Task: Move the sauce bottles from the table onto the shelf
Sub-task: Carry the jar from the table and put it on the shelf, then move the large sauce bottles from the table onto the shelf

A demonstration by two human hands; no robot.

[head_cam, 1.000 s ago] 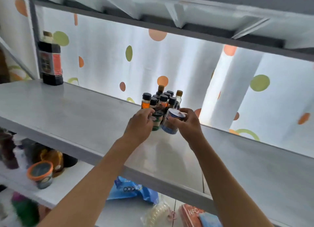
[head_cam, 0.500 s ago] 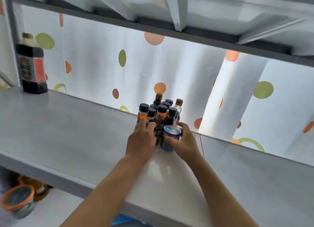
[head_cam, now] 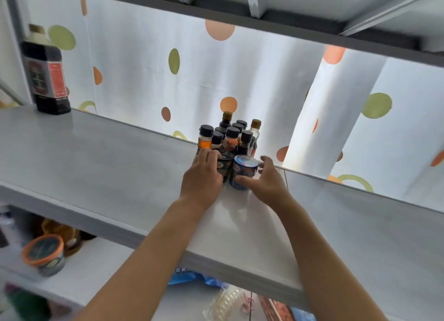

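Note:
Several small black-capped sauce bottles (head_cam: 231,134) stand clustered at the back of the grey shelf (head_cam: 108,167). In front of them stand a dark jar with a green label (head_cam: 224,167) and a blue-labelled jar (head_cam: 243,171), both resting on the shelf. My left hand (head_cam: 201,176) curls around the left side of the dark jar. To the right of the blue jar is my right hand (head_cam: 264,181). Its fingers are spread and lifted off the jar, and only the thumb touches the jar low down.
A large dark bottle with a red label (head_cam: 46,78) stands at the shelf's far left. Another shelf board (head_cam: 264,15) hangs close overhead. On the lower shelf sit an orange-lidded jar (head_cam: 44,253) and a blue bag (head_cam: 192,276). A dotted curtain (head_cam: 144,68) hangs behind the shelf.
Both jars were carried in and set down in front of the bottle cluster. My right hand's fingers have opened off the blue jar. The view has moved closer.

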